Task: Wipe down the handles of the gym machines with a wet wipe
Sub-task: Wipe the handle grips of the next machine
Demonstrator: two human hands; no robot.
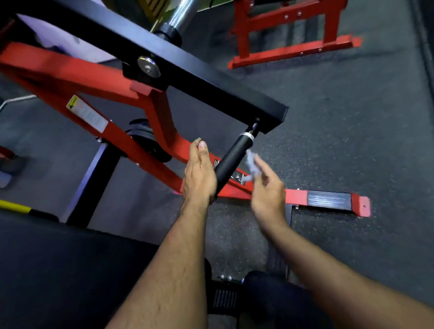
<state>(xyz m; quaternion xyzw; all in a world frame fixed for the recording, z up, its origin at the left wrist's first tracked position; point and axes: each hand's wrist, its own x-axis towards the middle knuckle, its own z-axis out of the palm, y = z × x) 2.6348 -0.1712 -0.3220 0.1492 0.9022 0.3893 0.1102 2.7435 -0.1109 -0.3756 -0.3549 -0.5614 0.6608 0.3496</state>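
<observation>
The left hand (pixel 198 176) is seen with its fingers straight and together, laid flat along the near left side of the handle (pixel 232 160); nothing is clasped by it, so its grip is apart. The right hand (pixel 267 194) is blurred, and its grip is clamped on the wipe (pixel 252 166), which is pinched between the fingertips and crumpled. The wipe is held just to the right of the handle, near its upper half; whether it touches the black sleeve cannot be told.

The handle is a black cylinder, tilted, with a silver collar at its far end, and it is fixed under the corner of a black bar (pixel 175 70) that runs up and away to the left of both hands. Beyond the left hand a red frame (pixel 78 79) is crossed by the bar, and a white warning label (pixel 88 114) is stuck to it. Below the right hand a red foot (pixel 328 201) with a ribbed black pad lies on the dark speckled floor (pixel 353 130). Far beyond the right hand a second red machine (pixel 289 19) stands. A chrome bar (pixel 187 5) is seen beyond the black bar. To the far left of the left hand a yellow-and-black rod (pixel 5 204) is seen over a dark padded surface (pixel 48 273).
</observation>
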